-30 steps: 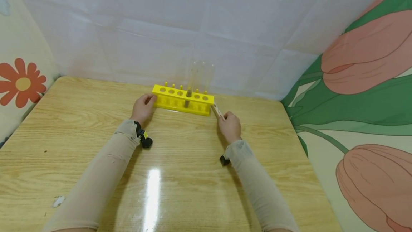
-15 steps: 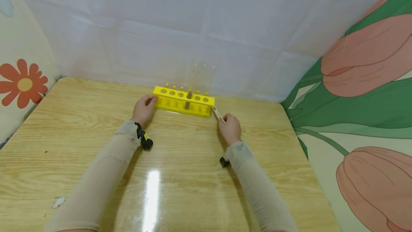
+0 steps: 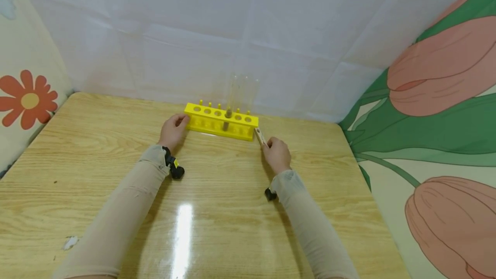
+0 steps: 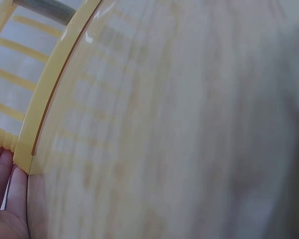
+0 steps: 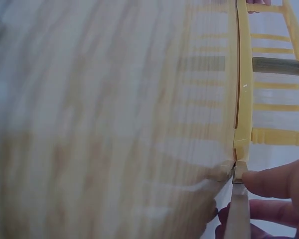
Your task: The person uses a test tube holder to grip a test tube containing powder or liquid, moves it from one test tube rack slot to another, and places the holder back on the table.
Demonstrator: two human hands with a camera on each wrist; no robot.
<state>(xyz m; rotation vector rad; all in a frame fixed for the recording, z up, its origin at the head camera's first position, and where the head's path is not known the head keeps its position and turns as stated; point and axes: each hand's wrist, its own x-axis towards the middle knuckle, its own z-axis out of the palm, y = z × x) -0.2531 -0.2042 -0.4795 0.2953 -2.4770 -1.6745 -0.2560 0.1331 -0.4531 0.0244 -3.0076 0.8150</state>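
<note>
A yellow test tube rack (image 3: pixel 207 119) stands near the back of the table. One test tube (image 3: pixel 228 114) with a dark grey filling sits in one of its holes. Clear upper ends of glass tubes (image 3: pixel 246 91) rise behind the right part of the rack. My left hand (image 3: pixel 173 131) holds the rack's left end; in the left wrist view its fingertips (image 4: pixel 2 162) lie at the end post and base corner. My right hand (image 3: pixel 277 154) grips a wooden test tube holder (image 3: pixel 260 136), whose tip is right at the rack's right end. In the right wrist view the thumb (image 5: pixel 266 181) presses on the wood.
Both arms stretch over a wood-grain table (image 3: pixel 217 227). A white sheet (image 3: pixel 174 33) hangs close behind the rack. Floral panels bound the left and right sides, with a red flower (image 3: pixel 27 98) at left and pink tulips (image 3: pixel 438 63) at right.
The wooden holder has turned slightly in my right hand and now points more straight away from me. The left hand and the rack stay where they were.
</note>
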